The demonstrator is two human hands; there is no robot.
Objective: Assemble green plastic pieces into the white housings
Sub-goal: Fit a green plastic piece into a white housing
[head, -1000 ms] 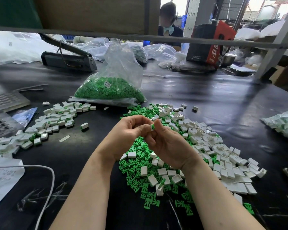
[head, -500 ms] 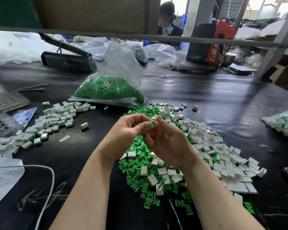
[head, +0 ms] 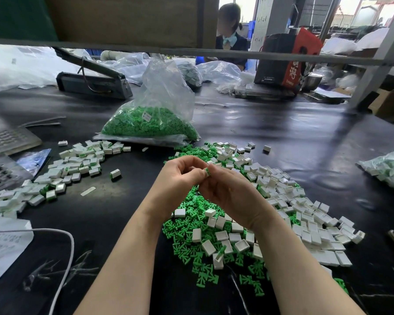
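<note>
So we've got both hands up over the middle of the black bench (head: 271, 133), fingertips meeting on one small part (head: 207, 172), green with a bit of white showing. Our left hand (head: 180, 178) has its fingers curled in and pinches it from one side, our right hand (head: 232, 192) pinches it from the other. Right under the hands sits the loose pile of green pieces (head: 191, 237) with white housings (head: 305, 221) mixed in and spreading toward the right edge. Off toward the left edge there's a heap of white housings with green in them (head: 62, 173), and toward the far edge a clear bag of green pieces (head: 150, 123).
</note>
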